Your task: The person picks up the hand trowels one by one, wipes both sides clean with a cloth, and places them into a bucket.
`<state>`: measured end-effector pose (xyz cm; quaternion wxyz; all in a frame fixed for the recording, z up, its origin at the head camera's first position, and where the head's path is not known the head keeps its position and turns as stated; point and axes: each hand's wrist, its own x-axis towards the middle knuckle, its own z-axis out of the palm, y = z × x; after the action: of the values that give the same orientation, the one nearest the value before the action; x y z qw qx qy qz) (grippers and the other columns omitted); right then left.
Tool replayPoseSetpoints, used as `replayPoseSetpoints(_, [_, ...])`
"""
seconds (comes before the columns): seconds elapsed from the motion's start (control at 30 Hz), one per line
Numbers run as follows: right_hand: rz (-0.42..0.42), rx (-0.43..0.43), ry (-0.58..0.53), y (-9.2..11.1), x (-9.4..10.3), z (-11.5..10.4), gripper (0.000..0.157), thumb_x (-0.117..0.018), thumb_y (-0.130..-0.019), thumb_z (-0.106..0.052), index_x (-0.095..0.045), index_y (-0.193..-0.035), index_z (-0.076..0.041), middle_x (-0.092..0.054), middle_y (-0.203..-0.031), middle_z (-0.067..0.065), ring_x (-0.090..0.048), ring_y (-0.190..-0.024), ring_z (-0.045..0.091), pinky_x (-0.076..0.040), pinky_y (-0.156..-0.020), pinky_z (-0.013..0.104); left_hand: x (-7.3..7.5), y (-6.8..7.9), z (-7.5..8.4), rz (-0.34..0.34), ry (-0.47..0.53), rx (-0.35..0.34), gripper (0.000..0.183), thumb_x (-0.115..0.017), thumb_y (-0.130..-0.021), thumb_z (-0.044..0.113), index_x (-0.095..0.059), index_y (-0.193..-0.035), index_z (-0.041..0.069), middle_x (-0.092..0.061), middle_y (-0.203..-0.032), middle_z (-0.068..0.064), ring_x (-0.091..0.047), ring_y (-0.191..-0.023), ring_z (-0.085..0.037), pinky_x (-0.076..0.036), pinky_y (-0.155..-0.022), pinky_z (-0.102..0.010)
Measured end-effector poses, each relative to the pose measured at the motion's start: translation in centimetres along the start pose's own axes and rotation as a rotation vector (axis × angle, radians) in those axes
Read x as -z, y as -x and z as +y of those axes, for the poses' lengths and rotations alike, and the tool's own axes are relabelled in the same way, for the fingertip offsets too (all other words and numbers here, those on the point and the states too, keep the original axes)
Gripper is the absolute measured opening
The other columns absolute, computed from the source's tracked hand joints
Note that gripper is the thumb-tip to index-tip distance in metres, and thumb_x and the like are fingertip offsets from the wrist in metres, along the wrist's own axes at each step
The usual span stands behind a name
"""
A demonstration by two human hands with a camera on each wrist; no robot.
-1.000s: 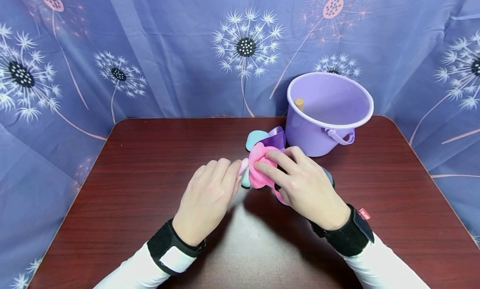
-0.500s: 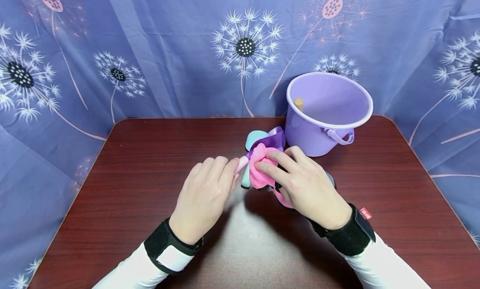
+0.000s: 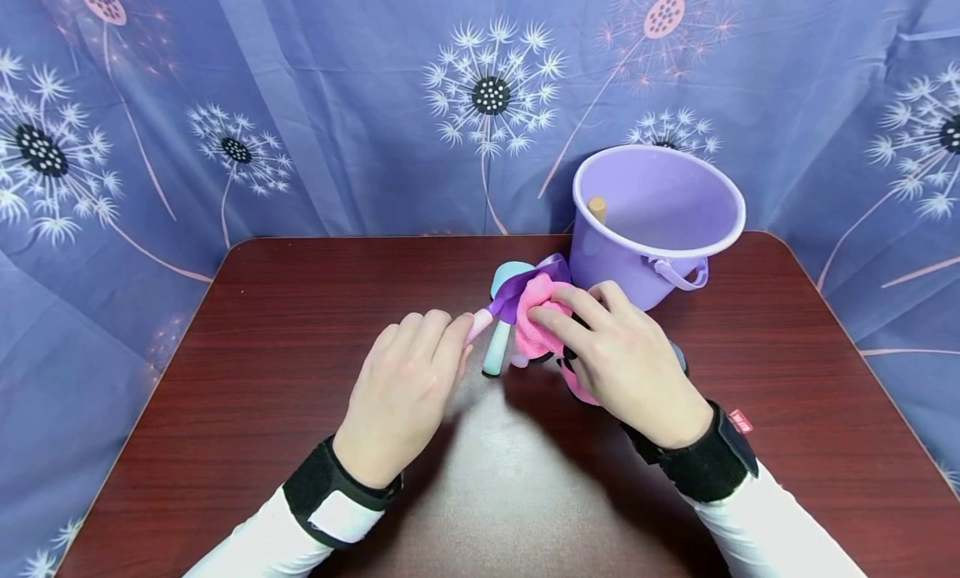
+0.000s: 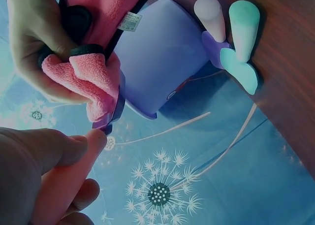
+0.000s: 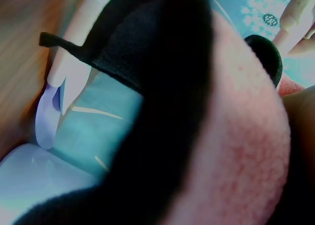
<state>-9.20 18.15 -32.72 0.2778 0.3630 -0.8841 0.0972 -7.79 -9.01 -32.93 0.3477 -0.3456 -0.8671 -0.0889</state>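
My left hand (image 3: 405, 390) grips the pink handle of a small purple garden trowel (image 3: 508, 294), thumb along the handle. A pink terry cloth (image 3: 536, 338) with black trim is in my right hand (image 3: 626, 365), its fingers pinching it against the trowel's blade. In the left wrist view the cloth (image 4: 93, 80) wraps over part of the blade and hides it. Below the trowel lies another small tool with a mint handle (image 3: 496, 351) and light blue head. Beside that one, in the left wrist view, is a tool with a pale pink handle (image 4: 209, 16) and purple head.
A lilac bucket (image 3: 626, 273) stands at the back right of the dark wooden table (image 3: 300, 328), close behind the tools. A wooden handle end (image 3: 597, 208) shows inside it. A blue dandelion-print curtain (image 3: 360, 103) hangs behind the table.
My right hand and the cloth have slid to the right along the trowel, baring more of its purple blade and the mint handle beneath. My left hand has shifted slightly left.
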Motion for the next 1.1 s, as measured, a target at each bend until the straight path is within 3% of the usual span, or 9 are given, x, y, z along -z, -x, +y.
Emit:
replayPoseSetpoints(0.77, [0.075,-0.12,0.041,0.3,0.2,1.1,0.063,-0.078,-0.069,0.0,-0.069,-0.13,-0.013,-0.065,-0.133,0.011,-0.055,-0.094,0.039,-0.052,-0.059,0.048,0.3,0.0,-0.1,0.013,-0.004,0.012,0.03,-0.051,-0.112,0.017,-0.067,-0.125,-0.004,-0.059,-0.094,-0.011,-0.05,-0.07,-0.026,-0.038,-0.057,-0.033])
replayPoseSetpoints(1.1, [0.078,-0.102,0.06,0.2,0.2,1.0,0.061,-0.077,-0.07,0.001,-0.068,-0.128,-0.013,-0.065,-0.133,0.011,-0.054,-0.091,0.038,-0.051,-0.057,0.047,0.2,0.0,-0.1,0.014,0.004,0.011,0.029,-0.05,-0.112,0.018,-0.066,-0.124,-0.004,-0.058,-0.093,-0.011,-0.049,-0.069,-0.027,-0.037,-0.056,-0.034])
